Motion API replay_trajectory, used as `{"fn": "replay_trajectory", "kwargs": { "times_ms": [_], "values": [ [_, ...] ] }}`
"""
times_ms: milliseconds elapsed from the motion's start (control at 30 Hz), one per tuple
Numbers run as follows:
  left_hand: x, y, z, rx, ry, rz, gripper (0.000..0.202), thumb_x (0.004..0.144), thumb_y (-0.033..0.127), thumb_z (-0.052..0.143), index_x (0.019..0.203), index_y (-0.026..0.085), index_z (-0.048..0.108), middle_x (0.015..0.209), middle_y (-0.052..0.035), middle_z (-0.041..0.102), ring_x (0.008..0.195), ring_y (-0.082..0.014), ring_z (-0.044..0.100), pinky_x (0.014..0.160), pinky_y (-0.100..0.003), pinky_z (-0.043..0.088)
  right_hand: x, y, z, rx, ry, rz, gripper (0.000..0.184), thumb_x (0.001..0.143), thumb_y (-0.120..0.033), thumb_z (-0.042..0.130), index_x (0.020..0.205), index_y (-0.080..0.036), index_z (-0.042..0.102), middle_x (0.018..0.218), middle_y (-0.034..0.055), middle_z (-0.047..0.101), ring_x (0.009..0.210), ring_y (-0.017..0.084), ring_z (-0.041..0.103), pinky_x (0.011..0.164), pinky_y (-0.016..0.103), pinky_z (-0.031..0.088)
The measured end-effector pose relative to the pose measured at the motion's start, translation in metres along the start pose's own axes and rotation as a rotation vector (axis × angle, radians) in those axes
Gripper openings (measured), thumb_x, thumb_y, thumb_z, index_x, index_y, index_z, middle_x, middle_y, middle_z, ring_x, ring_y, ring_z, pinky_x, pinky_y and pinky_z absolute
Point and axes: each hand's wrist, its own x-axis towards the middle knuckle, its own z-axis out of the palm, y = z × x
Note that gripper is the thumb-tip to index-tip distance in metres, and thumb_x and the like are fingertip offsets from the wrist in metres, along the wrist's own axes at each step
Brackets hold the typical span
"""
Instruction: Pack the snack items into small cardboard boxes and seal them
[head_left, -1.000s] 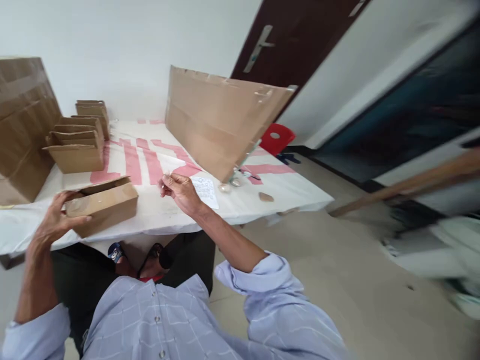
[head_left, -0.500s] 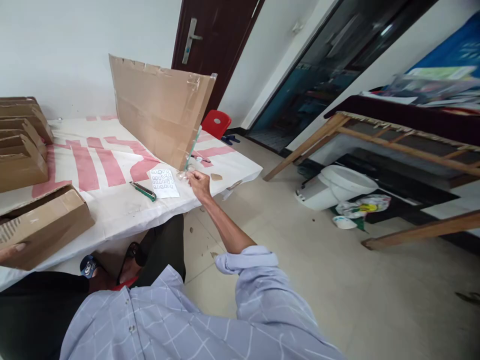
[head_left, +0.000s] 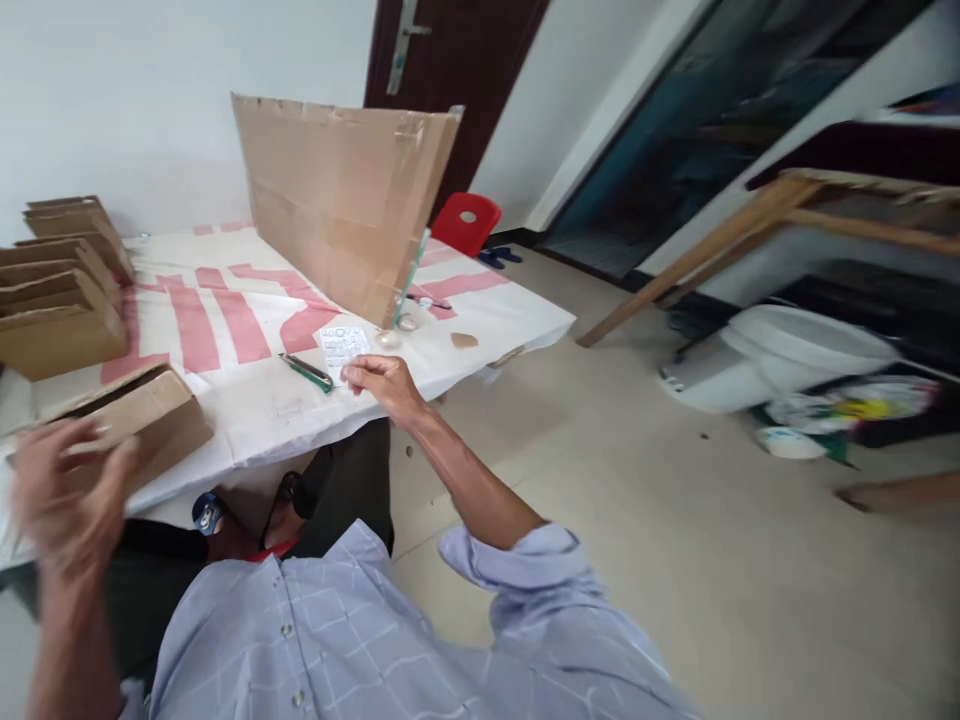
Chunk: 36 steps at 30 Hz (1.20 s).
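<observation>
My left hand (head_left: 71,490), smeared by motion, is raised in front of a long brown cardboard box (head_left: 161,415) with its fingers apart. My right hand (head_left: 386,385) is closed over the table's front edge, thumb and fingertips pressed together; what they hold, if anything, is too small to make out. Just beyond those fingertips lies a white paper card (head_left: 341,345) with rows of drawn marks. To its left rests a green utility knife (head_left: 307,373) with its blade end toward the far left. Small clear tape rolls (head_left: 388,339) sit behind the right hand.
A big cardboard panel (head_left: 337,200) stands upright on the covered table (head_left: 285,420). Several folded cardboard boxes (head_left: 67,320) stand at the left. A brown scrap (head_left: 464,341) lies near the right edge. Beyond are a red chair (head_left: 466,225) and a white bucket (head_left: 795,350).
My right hand has drawn back from the tape rolls, moving left toward the card. My left hand has come off the box and risen into view. The camera view has shifted.
</observation>
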Motion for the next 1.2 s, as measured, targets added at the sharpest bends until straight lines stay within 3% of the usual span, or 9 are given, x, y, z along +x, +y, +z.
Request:
{"fn": "replay_trajectory", "kwargs": {
  "times_ms": [33, 100, 167, 267, 400, 600, 767, 1200],
  "values": [
    [-0.005, 0.015, 0.012, -0.063, -0.011, 0.012, 0.04, 0.092, 0.053, 0.083, 0.119, 0.027, 0.07, 0.123, -0.006, 0.071, 0.096, -0.0266, 0.074, 0.087, -0.051, 0.067, -0.013, -0.01, 0.015, 0.031, -0.11, -0.001, 0.034, 0.081, -0.053, 0.084, 0.074, -0.021, 0.076, 0.072, 0.0014, 0.069, 0.067, 0.016, 0.058, 0.067, 0.032, 0.052],
    [-0.011, 0.042, 0.037, -0.239, -0.181, 0.012, 0.035, 0.095, 0.056, 0.08, 0.112, 0.026, 0.074, 0.111, -0.005, 0.075, 0.087, -0.0232, 0.073, 0.085, -0.047, 0.067, -0.035, -0.029, 0.039, 0.061, -0.271, -0.016, 0.031, 0.085, -0.05, 0.084, 0.074, -0.021, 0.077, 0.072, 0.0012, 0.07, 0.068, 0.016, 0.059, 0.067, 0.031, 0.051],
    [-0.014, 0.061, 0.057, -0.338, -0.303, 0.032, 0.039, 0.091, 0.058, 0.084, 0.111, 0.025, 0.078, 0.109, -0.0058, 0.077, 0.086, -0.022, 0.073, 0.082, -0.044, 0.066, -0.05, -0.044, 0.058, 0.044, -0.348, -0.07, 0.026, 0.088, -0.043, 0.082, 0.074, -0.021, 0.077, 0.075, 0.0016, 0.071, 0.071, 0.016, 0.061, 0.068, 0.031, 0.051],
    [-0.017, 0.072, 0.069, -0.46, -0.383, 0.153, 0.042, 0.089, 0.058, 0.091, 0.113, 0.024, 0.082, 0.104, -0.0059, 0.079, 0.086, -0.0198, 0.073, 0.079, -0.037, 0.064, -0.063, -0.056, 0.078, -0.003, -0.403, -0.164, 0.022, 0.092, -0.035, 0.079, 0.075, -0.021, 0.076, 0.08, 0.0023, 0.074, 0.073, 0.015, 0.063, 0.07, 0.03, 0.051],
    [-0.021, 0.068, 0.065, -0.576, -0.436, 0.285, 0.035, 0.092, 0.052, 0.092, 0.111, 0.024, 0.086, 0.094, -0.0052, 0.078, 0.083, -0.0183, 0.073, 0.078, -0.033, 0.062, -0.067, -0.057, 0.093, -0.02, -0.453, -0.21, 0.018, 0.094, -0.029, 0.076, 0.077, -0.021, 0.076, 0.083, 0.0027, 0.075, 0.074, 0.015, 0.064, 0.071, 0.029, 0.052],
    [-0.02, 0.065, 0.058, -0.608, -0.521, 0.295, 0.024, 0.1, 0.048, 0.084, 0.102, 0.024, 0.09, 0.092, -0.007, 0.08, 0.081, -0.0185, 0.074, 0.078, -0.032, 0.06, -0.07, -0.062, 0.102, -0.091, -0.512, -0.181, 0.02, 0.091, -0.021, 0.073, 0.071, -0.021, 0.068, 0.077, -0.0001, 0.068, 0.071, 0.013, 0.058, 0.069, 0.028, 0.047],
    [-0.018, 0.066, 0.053, -0.629, -0.515, 0.324, 0.02, 0.103, 0.042, 0.082, 0.098, 0.024, 0.09, 0.088, -0.0064, 0.08, 0.078, -0.0172, 0.074, 0.075, -0.029, 0.058, -0.074, -0.069, 0.106, -0.131, -0.545, -0.151, 0.022, 0.086, -0.014, 0.067, 0.067, -0.021, 0.059, 0.075, -0.0021, 0.063, 0.07, 0.012, 0.054, 0.069, 0.027, 0.044],
    [-0.019, 0.065, 0.052, -0.621, -0.553, 0.34, 0.026, 0.107, 0.035, 0.076, 0.085, 0.02, 0.078, 0.083, -0.0033, 0.076, 0.073, -0.0148, 0.069, 0.073, -0.028, 0.054, -0.087, -0.063, 0.115, -0.065, -0.509, -0.121, 0.022, 0.089, -0.023, 0.067, 0.069, -0.021, 0.06, 0.077, -0.0012, 0.067, 0.068, 0.012, 0.054, 0.068, 0.027, 0.046]
  ]
}}
